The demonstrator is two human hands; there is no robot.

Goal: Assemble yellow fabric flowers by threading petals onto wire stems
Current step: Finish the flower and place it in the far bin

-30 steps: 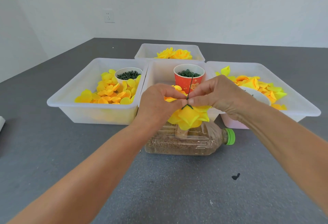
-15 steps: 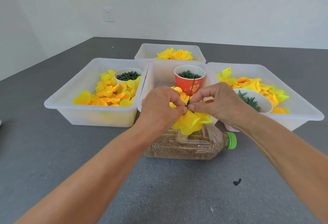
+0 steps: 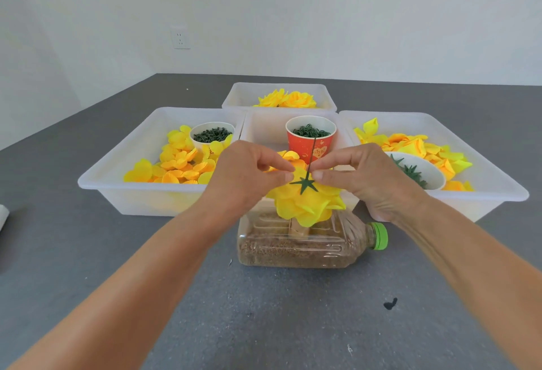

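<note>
Way over at 9 o'clock there's a big white bin on the grey bench, loaded with round yellow petals and a white cup of little green rings tucked in its far corner. Next across, the left hand comes in with thumb and forefinger pinched together on the top of the yellow flower, the other fingers curled loosely under.

Dead centre, that flower sits upside down above a clear plastic bottle lying on its side, green cap pointing to 3 o'clock, with brownish grainy stuff inside. A green star-shaped leaf piece lies flat on the flower's base, and a thin dark wire stem pokes straight up out of it toward 12 o'clock. Behind it is a middle bin holding a red paper cup of more green rings, and further back at 12 a small bin with finished yellow flowers.

The right hand pinches the wire just above the star, thumb and forefinger tips narrow, nearly meeting the left ones.

Out at 3 o'clock, another big bin has folded yellow and orange petals and a white bowl of green star pieces. A small dark scrap lies on the bench around 5 o'clock.
</note>
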